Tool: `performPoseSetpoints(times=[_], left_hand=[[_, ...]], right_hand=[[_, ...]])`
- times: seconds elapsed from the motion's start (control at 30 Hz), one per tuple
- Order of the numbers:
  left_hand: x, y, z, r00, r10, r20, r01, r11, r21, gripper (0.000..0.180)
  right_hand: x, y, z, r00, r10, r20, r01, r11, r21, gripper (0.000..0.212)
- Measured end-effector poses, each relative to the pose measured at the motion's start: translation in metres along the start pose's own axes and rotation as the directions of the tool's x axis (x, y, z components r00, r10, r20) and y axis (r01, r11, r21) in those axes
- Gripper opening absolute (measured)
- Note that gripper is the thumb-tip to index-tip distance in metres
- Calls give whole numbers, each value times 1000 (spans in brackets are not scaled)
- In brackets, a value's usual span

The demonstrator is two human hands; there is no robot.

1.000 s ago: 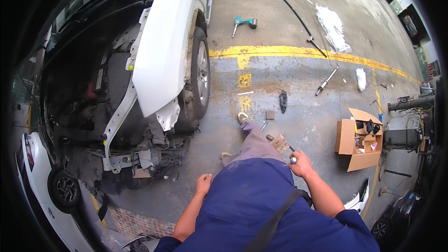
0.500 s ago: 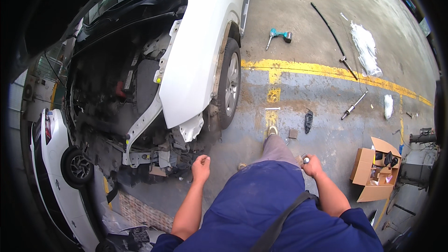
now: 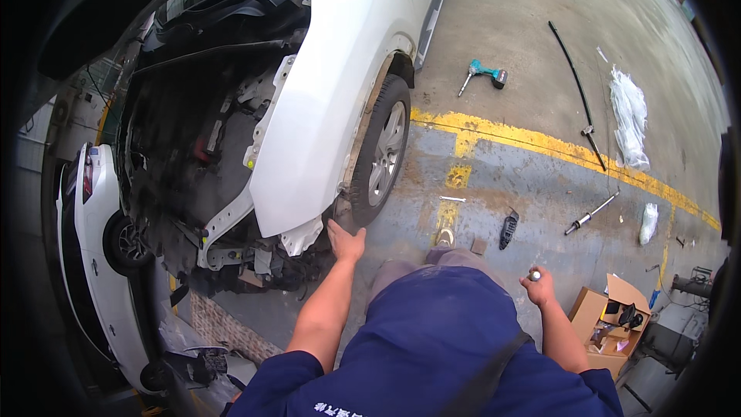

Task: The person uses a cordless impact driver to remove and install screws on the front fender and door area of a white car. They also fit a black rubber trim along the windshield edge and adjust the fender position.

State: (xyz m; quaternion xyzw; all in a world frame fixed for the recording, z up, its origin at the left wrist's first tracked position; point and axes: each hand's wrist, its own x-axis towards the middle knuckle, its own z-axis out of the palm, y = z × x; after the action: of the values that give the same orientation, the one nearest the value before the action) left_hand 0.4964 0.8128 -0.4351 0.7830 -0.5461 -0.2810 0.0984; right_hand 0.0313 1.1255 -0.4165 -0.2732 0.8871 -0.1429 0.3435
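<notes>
A white car stands at left with its front end stripped; its white fender and front wheel are close by. My left hand is held out, thumb and fingers apart, near the fender's lower corner and below the tyre. It holds nothing; whether it touches the car I cannot tell. My right hand is closed around a small object with a pale round end, most of it hidden in the fist. Between the wheel and my right hand, a wrench lies on the floor near my shoe.
A teal cordless power tool lies beyond the yellow line. A long black bar, clear plastic wrap, a metal rod tool and a black plastic part are scattered rightward. An open cardboard box stands at lower right.
My left hand has moved forward and right toward the wheel, its fingers spreading from a curled pose. My right hand has swung outward to the right, still gripping the small object. The view has shifted.
</notes>
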Motion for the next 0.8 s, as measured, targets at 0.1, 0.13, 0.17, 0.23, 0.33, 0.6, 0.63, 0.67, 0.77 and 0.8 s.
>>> performPoseSetpoints(times=[0.1, 0.13, 0.17, 0.23, 0.33, 0.6, 0.63, 0.67, 0.77, 0.8], left_hand=[[14, 0, 19, 995, -88, 42, 89, 995, -34, 120], [18, -2, 26, 993, -110, 50, 113, 993, -45, 121], [20, 1, 28, 989, -131, 62, 135, 989, -53, 121], [23, 6, 33, 989, -128, 67, 134, 987, -87, 123], [18, 4, 24, 995, -76, 72, 84, 989, -121, 119], [-17, -11, -31, 998, -68, -18, 58, 944, -326, 65], [-16, -12, -30, 995, -97, 1, 82, 836, -542, 63], [-12, -11, -29, 993, -113, 27, 97, 682, -725, 61], [3, 21, -36, 980, -163, 112, 137, 153, -979, 40], [9, 30, -39, 976, -162, 148, 157, 43, -987, 36]], right_hand=[[7, -1, -21, 995, 78, 62, -78, 997, -1, 35], [7, -10, -30, 991, 100, 89, -99, 995, -8, 35], [6, -15, -33, 990, 98, 101, -95, 995, -33, 35], [9, -21, -37, 988, 88, 128, -76, 993, -89, 36], [19, -21, -30, 982, 74, 173, -52, 991, -124, 37], [64, -59, 1, 966, -36, 255, 72, 989, -132, 37], [67, -71, 3, 961, -49, 271, 83, 990, -116, 37], [67, -88, 4, 958, -57, 282, 88, 991, -97, 37], [77, -94, 8, 949, -110, 295, 143, 985, -93, 38], [79, -94, 8, 951, -121, 285, 163, 978, -130, 38]])
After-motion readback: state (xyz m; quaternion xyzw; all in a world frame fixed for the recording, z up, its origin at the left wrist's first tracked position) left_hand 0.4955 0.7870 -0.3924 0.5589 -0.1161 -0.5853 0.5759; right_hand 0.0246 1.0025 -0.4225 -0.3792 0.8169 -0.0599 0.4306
